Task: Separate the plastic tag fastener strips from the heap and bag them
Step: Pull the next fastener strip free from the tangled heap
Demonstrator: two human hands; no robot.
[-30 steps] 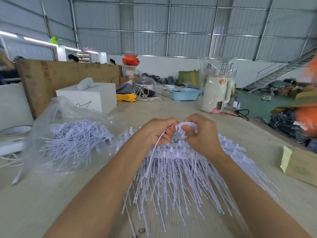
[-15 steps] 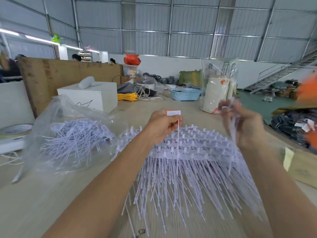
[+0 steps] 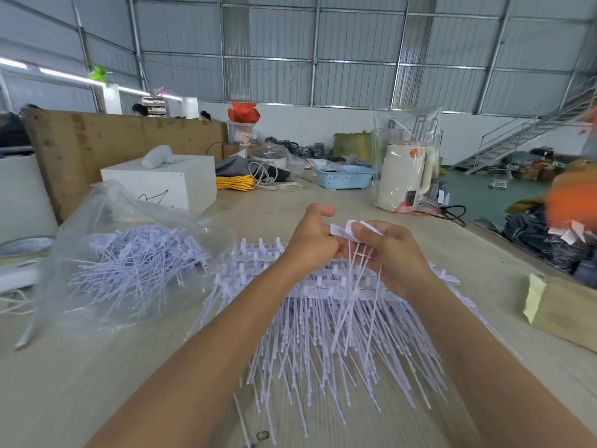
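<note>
A heap of white plastic tag fastener strips (image 3: 323, 321) lies fanned out on the table in front of me, heads at the far side, thin tails toward me. My right hand (image 3: 392, 257) holds a small bunch of separated strips (image 3: 355, 229) by their flat heads, tails hanging down over the heap. My left hand (image 3: 311, 239) meets it at those heads, fingers curled against them. To the left a clear plastic bag (image 3: 106, 221) lies open with several loose strips (image 3: 139, 263) inside.
A white box (image 3: 174, 182) and a cardboard wall (image 3: 97, 143) stand behind the bag. Far back sit a blue basket (image 3: 344, 177), a wrapped white kettle (image 3: 402, 179) and yellow cord (image 3: 234, 182). A brown packet (image 3: 562, 310) lies at the right edge.
Half a second ago my hands were apart, the left lifting one strip, the right raised with strips. Now they have come together above the heap, strips gathered at the heads.
</note>
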